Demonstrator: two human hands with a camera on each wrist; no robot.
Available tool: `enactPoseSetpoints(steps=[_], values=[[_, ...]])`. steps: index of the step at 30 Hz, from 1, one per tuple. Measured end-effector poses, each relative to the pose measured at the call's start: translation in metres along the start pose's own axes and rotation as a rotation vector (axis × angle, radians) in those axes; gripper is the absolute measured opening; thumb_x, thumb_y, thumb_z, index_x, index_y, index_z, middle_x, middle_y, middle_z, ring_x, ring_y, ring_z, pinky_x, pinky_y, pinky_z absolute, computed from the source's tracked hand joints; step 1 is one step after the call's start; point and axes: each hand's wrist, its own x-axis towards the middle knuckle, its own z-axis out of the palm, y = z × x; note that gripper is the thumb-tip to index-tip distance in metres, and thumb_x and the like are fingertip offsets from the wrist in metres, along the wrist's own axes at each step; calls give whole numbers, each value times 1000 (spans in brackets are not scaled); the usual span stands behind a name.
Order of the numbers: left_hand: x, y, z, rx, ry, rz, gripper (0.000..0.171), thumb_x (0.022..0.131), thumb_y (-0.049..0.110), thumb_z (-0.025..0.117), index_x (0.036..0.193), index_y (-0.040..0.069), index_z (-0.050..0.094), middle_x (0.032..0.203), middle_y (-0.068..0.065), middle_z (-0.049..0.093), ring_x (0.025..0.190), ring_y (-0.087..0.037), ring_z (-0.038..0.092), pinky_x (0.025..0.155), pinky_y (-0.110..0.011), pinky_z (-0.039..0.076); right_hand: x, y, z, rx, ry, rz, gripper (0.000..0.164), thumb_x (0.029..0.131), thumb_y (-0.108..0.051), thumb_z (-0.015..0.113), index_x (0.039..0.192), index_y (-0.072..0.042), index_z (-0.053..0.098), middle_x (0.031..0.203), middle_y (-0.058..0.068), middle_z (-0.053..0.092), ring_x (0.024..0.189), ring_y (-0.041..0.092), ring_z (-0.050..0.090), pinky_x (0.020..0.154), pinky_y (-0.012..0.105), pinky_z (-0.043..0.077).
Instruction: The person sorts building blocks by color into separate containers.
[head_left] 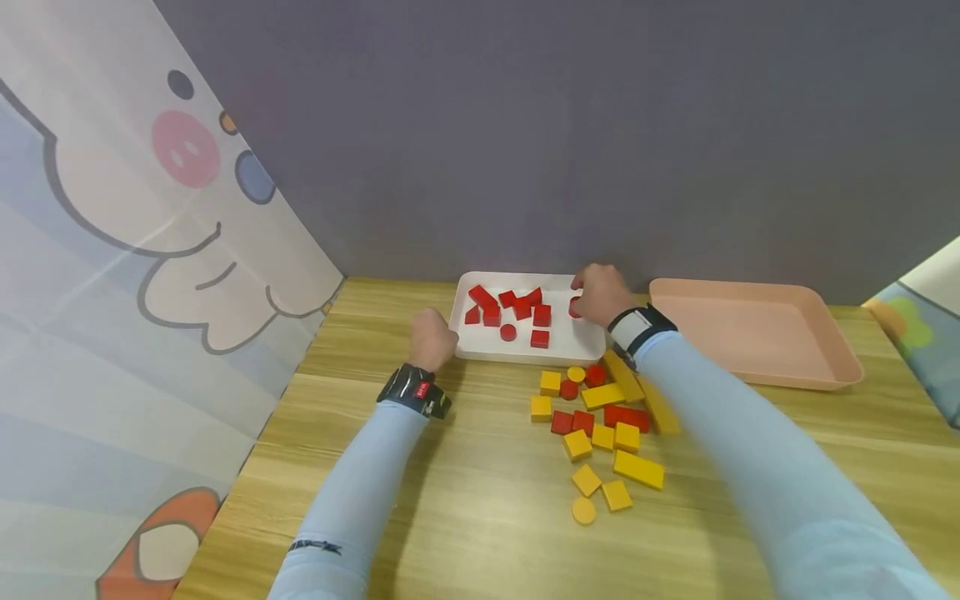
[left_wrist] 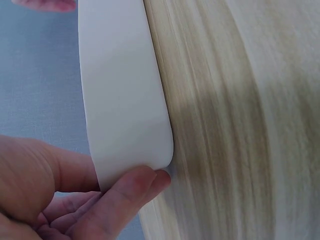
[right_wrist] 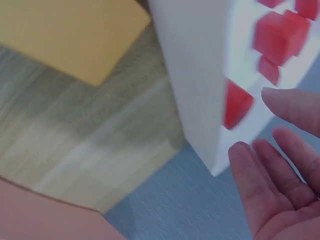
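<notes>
A white tray (head_left: pixel 566 346) lies on the wooden table with several red blocks (head_left: pixel 542 315) in it. My left hand (head_left: pixel 432 339) is at its left end; in the left wrist view, fingers and thumb pinch the tray's corner (left_wrist: pixel 125 100). Over the tray's right end is my right hand (head_left: pixel 602 293), its fingers spread apart and holding nothing. Just beside those fingers, a red round block (right_wrist: pixel 237 105) sits inside the tray, partly hidden by the wall in the right wrist view.
Yellow blocks (head_left: pixel 638 469) and a few red ones (head_left: pixel 627 417) lie loose on the table in front of the white tray. To the right stands a pink tray (head_left: pixel 757 329). A grey panel (head_left: pixel 480 150) rises behind the table.
</notes>
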Motion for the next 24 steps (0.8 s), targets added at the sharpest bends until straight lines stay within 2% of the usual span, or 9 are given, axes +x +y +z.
enactPoseSetpoints(steps=[6,11,15,20,24], values=[[0,0,-1,-11,-19,-1,21,86,-5,61,66,3,61,61,-6,53,58,-20,52,46,-25,39,-30,5,-23,-4,53,-48,39,94,-13,76,130,1,70,127,24,69,105,40,61,98,50,59],[1,-2,-4,-14,-28,-29,22,86,-4,62,65,4,59,61,-6,54,58,-20,52,47,-25,39,-64,15,-33,21,-5,-26,44,96,-19,75,134,1,67,128,25,67,107,41,59,99,54,57],[1,-3,-4,-19,-23,-33,22,84,-4,62,65,5,59,62,-6,55,59,-21,53,47,-25,40,-87,24,-29,1,-84,-30,48,94,-25,78,135,-2,67,131,24,68,111,41,63,101,56,56],[0,-3,-4,-26,-14,-24,21,84,-4,62,66,5,60,63,-7,56,59,-21,53,47,-26,40,-111,32,-19,-16,-172,-50,45,92,-26,81,131,-6,71,128,20,72,110,37,65,100,54,57],[-2,-1,-4,-30,-11,-20,20,85,-4,61,67,4,60,63,-7,55,58,-21,53,46,-26,39,-125,37,-12,-15,-180,-67,43,92,-26,80,130,-8,73,128,18,73,109,34,67,98,53,59]])
